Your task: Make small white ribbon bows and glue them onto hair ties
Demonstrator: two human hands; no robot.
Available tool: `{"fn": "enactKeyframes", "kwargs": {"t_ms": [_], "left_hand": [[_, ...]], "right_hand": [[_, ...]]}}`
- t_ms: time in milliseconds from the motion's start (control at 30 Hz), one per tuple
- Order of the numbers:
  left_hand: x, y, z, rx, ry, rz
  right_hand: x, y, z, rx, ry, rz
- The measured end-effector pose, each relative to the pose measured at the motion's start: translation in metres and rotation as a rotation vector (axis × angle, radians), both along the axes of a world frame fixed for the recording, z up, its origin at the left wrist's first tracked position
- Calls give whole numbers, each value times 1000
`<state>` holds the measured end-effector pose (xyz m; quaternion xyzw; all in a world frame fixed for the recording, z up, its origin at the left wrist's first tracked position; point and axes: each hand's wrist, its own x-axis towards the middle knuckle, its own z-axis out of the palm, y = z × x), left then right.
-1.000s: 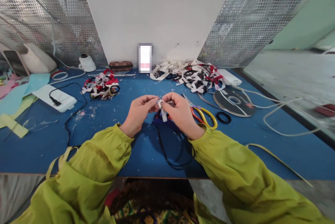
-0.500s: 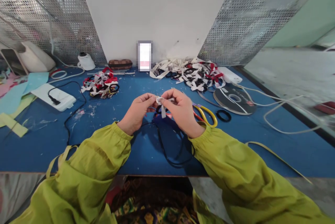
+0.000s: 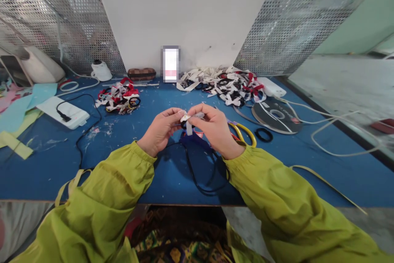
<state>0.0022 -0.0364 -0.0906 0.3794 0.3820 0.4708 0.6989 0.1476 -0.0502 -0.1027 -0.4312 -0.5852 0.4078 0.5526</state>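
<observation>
My left hand [image 3: 162, 129] and my right hand [image 3: 212, 128] meet above the middle of the blue table. Both are pinched closed on a white ribbon [image 3: 188, 127], whose short tail hangs below the fingertips. Between the fingers sits a small white piece, and a dark band shows under it, partly hidden by the hands. Beneath my hands lies a dark blue object [image 3: 197, 140] with a black cord [image 3: 192, 177] looping toward the table's front. Yellow-handled scissors [image 3: 246, 132] rest beside my right hand, partly covered by it. A black hair tie [image 3: 263, 134] is just right of the scissors.
Piles of ribbon-tied bands lie at the left [image 3: 120, 95] and right [image 3: 227, 84] back. A lit phone [image 3: 170, 65] leans on the white board. A disc-shaped reel [image 3: 275, 116], a white power strip [image 3: 66, 113] and several cables surround the work area.
The fingertips have shifted slightly around the white piece, and the ribbon tail has moved a little left. Both hands stay in about the same place.
</observation>
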Motion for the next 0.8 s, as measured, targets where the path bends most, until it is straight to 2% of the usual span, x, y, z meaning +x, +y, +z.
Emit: {"fn": "enactKeyframes", "kwargs": {"t_ms": [167,233,300,367,500,633,700,800], "left_hand": [[-1,4,-2,130,-43,36],[-1,5,-3,207,-4,44],[-1,6,-4,269,43,65],[-2,7,-3,256,71,105],[-2,5,-2,120,170,141],[-2,1,-1,208,310,170],[-2,0,-1,216,322,198],[-1,1,-2,128,262,176]], "right_hand": [[-1,1,2,-101,270,33],[-1,3,1,-153,281,24],[-2,4,0,-164,219,19],[-1,4,-1,-128,150,-2],[1,3,0,27,-54,-101],[2,1,0,217,-261,-136],[2,1,-2,277,-319,-157],[2,1,-5,272,-321,-177]]}}
